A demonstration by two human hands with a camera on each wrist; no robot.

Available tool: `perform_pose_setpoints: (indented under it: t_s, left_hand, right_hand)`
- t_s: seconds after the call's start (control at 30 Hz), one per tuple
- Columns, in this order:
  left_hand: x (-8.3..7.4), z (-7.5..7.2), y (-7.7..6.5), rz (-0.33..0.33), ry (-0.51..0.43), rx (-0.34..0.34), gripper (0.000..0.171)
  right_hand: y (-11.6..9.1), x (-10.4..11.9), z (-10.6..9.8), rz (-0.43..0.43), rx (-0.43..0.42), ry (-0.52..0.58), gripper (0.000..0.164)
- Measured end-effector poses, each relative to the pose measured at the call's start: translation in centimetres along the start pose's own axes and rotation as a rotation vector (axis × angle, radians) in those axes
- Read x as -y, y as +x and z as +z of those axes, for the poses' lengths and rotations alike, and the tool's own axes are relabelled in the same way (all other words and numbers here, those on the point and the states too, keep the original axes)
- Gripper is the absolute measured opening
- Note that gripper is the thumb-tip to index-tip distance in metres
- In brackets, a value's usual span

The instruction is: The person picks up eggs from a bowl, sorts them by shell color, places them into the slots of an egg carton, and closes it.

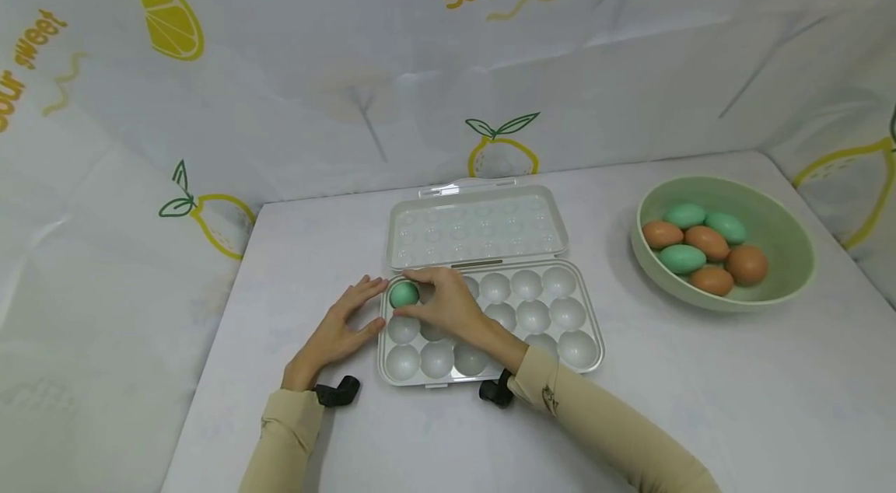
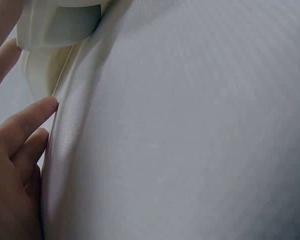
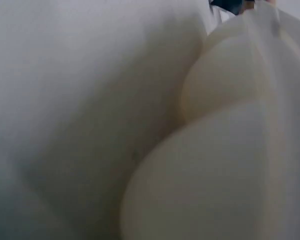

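Note:
A clear-lidded egg tray point(image 1: 591, 357) lies on the table with its lid point(image 1: 479, 225) folded back behind it. In its back left well sits a green egg point(image 1: 403, 295). The thumb and forefinger of my right hand point(image 1: 448, 306) pinch this egg from the right, front and back. My left hand point(image 1: 339, 330) spreads at the tray's left side, its fingertips right at the rim. In the left wrist view the fingers point(image 2: 27, 122) stretch toward the tray's corner point(image 2: 60, 27). The right wrist view shows the rounded undersides of wells point(image 3: 205, 175), not the hand.
A light green bowl point(image 1: 784, 267) at the right holds several green and brown eggs. Behind the table hangs a white cloth point(image 1: 294, 89) with lemon prints. Black wrist cameras point(image 1: 338, 392) sit near the tray's front edge.

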State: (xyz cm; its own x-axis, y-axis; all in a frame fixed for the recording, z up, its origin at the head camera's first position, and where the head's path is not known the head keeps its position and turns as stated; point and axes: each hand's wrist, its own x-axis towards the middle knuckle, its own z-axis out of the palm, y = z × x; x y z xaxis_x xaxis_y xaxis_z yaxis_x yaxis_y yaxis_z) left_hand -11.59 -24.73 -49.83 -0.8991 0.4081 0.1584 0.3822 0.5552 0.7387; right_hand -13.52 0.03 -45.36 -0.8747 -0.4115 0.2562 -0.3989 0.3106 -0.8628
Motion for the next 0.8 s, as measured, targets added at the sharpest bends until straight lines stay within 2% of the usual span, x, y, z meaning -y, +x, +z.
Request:
perform_pose_setpoints:
  t_s: [0.2, 0.4, 0.8]
  left_hand:
    - [-0.2, -0.1, 0.1, -0.013, -0.01, 0.005, 0.06]
    - [-0.2, 0.1, 0.1, -0.02, -0.02, 0.007, 0.06]
    - [0.0, 0.1, 0.0, 0.0, -0.009, -0.012, 0.06]
  right_hand:
    - [-0.8, 0.1, -1.6, 0.074, -0.029, 0.163, 0.058]
    - [-1.6, 0.6, -3.8, 0.107, -0.051, 0.316, 0.057]
    - [-2.9, 0.6, -9.1, 0.162, -0.119, 0.386, 0.055]
